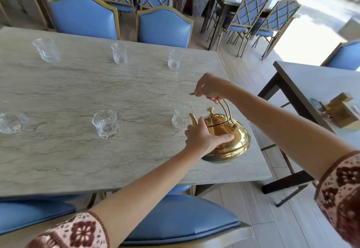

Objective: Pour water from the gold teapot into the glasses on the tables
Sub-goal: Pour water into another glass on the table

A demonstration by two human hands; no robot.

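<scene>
Left hand [202,138] cupping gold teapot [231,140], right hand [209,88] clenched on its handle, beside glass [182,116].

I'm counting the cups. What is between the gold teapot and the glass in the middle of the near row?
In the head view, one more glass stands between the gold teapot and the middle glass, right at the teapot's spout.

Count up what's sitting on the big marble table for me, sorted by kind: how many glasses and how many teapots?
Glasses: 6, three along the far side and three along the near side.
Gold teapot: 1, tilted toward the nearest right glass, held by the right hand on its handle and the left hand on its body.
Total: 7
</scene>
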